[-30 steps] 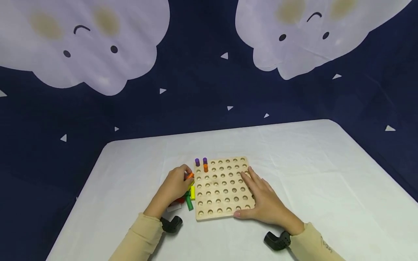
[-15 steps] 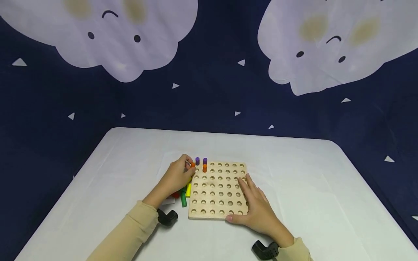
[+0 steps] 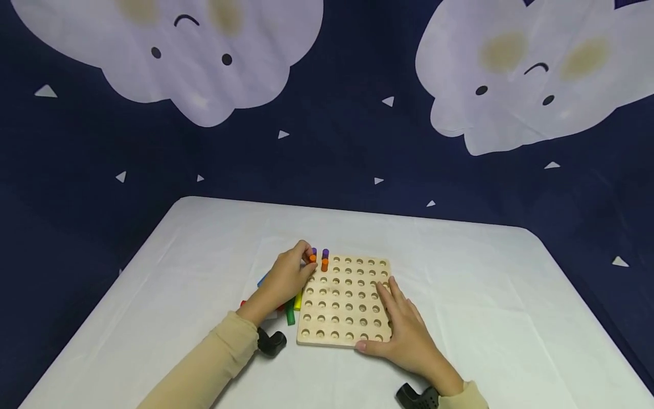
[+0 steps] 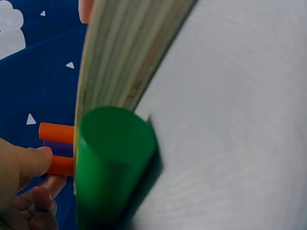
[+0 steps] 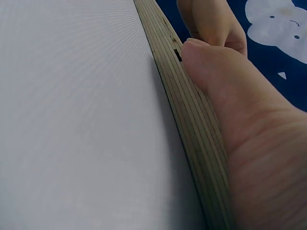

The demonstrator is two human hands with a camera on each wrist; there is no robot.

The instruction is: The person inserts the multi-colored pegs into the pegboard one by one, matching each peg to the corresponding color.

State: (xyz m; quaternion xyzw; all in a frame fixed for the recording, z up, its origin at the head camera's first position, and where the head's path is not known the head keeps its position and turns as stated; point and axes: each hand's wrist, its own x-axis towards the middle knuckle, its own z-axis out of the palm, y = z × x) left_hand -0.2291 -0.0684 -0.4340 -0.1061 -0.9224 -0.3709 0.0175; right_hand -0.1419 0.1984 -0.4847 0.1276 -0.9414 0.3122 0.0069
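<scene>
Head view: the left hand (image 3: pixel 285 278) is pinching an orange peg (image 3: pixel 313 258) at the far left of the pegboard (image 3: pixel 342 300); the right hand (image 3: pixel 406 329) is resting on its right side, fingers apart. Left wrist: a green peg (image 4: pixel 112 167) is lying alongside. Right wrist: the thumb (image 5: pixel 225 81) is touching the pegboard.

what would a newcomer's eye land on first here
Probably the big upside-down clouds on the dark backdrop, high in the head view. Next, the pegboard on the white table, the right hand on its right edge and the left hand pinching an orange peg near its far-left corner. In the left wrist view, a green peg looms large.
</scene>
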